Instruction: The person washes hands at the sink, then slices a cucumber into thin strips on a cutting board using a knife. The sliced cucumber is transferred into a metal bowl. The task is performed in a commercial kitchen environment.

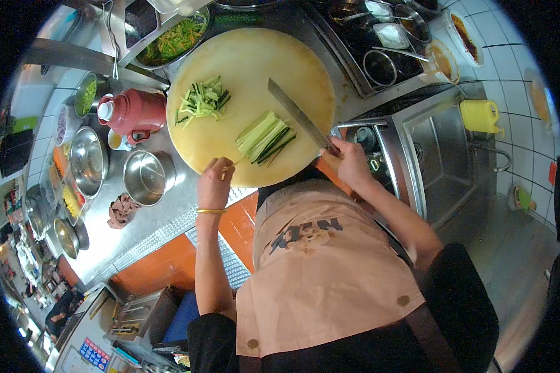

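My right hand (350, 163) grips the handle of a kitchen knife (298, 114), whose blade lies over the right part of a round, yellowish chopping board (261, 56). Left of the blade is a bundle of long cucumber strips (266, 137), some edged with dark green peel. A looser heap of shorter cucumber sticks (205, 100) rests on the board's left side. At the board's near left edge is my left hand (217, 182), its fingers bent together around what may be a thin pale strip; its fingertips are partly hidden.
Left of the board stand a red vacuum jug (140, 112), a steel pot (147, 177), a steel bowl (88, 161) and a crumpled brown cloth (121, 210). A bowl of shredded vegetables (177, 42) is beyond the board. On the right are a sink (438, 154) and a yellow jug (479, 115).
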`<control>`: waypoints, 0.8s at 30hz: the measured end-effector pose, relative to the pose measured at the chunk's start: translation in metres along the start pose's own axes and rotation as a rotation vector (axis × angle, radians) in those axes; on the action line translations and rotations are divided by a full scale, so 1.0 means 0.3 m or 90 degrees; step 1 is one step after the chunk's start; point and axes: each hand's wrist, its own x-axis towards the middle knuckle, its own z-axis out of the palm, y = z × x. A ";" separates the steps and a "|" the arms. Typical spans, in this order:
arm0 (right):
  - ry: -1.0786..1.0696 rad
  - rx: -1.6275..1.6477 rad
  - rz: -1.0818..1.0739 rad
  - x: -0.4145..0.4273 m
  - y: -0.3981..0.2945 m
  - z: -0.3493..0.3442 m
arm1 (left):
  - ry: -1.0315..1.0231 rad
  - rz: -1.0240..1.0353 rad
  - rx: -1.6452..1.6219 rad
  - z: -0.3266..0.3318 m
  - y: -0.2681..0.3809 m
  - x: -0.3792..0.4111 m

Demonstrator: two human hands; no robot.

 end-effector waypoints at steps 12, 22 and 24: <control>0.023 0.009 0.011 -0.001 0.011 0.016 | 0.139 0.124 0.087 0.024 0.192 0.273; -0.024 -0.027 0.004 0.003 -0.035 -0.016 | 0.133 0.193 0.120 0.181 0.038 0.268; 0.005 -0.015 -0.001 -0.001 -0.038 -0.011 | 0.131 0.169 0.130 0.231 0.072 0.279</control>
